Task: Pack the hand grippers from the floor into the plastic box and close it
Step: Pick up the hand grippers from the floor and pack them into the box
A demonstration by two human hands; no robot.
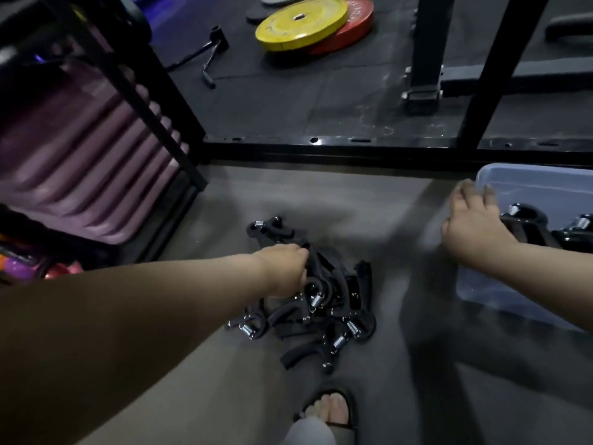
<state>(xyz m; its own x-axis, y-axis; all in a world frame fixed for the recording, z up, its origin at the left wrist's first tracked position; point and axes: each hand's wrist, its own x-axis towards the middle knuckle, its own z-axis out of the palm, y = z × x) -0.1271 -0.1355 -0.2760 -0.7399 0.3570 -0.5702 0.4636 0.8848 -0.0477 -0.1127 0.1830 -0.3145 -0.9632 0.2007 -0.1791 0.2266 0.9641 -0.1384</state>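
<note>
**Q:** Where are the hand grippers?

**A:** Most sit in a tangled pile (pixel 324 309) on the grey floor (pixel 288 194), centre frame. They have black foam handles and shiny coiled springs. At least two more grippers (pixel 529 220) lie inside the box (pixel 519 176) at the right edge.

**Q:** What is the box like?

**A:** It is clear plastic with its top open, and it stands on the floor well apart from the pile.

**Q:** What are the hands doing?

**A:** The left hand (pixel 285 271) reaches into the top of the pile, its fingers curled round one black handle (pixel 313 261). The right hand (pixel 471 223) is over the box's left rim. Its fingers are spread and motion-blurred, and it holds nothing that shows.

**Q:** Anything else nearby?

**A:** A sandalled foot (pixel 330 409) is at the bottom, just below the pile. A black rack bar (pixel 321 149) crosses the floor behind the pile. Beyond the bar, a yellow plate (pixel 301 22) overlaps a red plate (pixel 361 27) on dark matting. Ridged purple mats (pixel 80 162) are stacked at the left.
</note>
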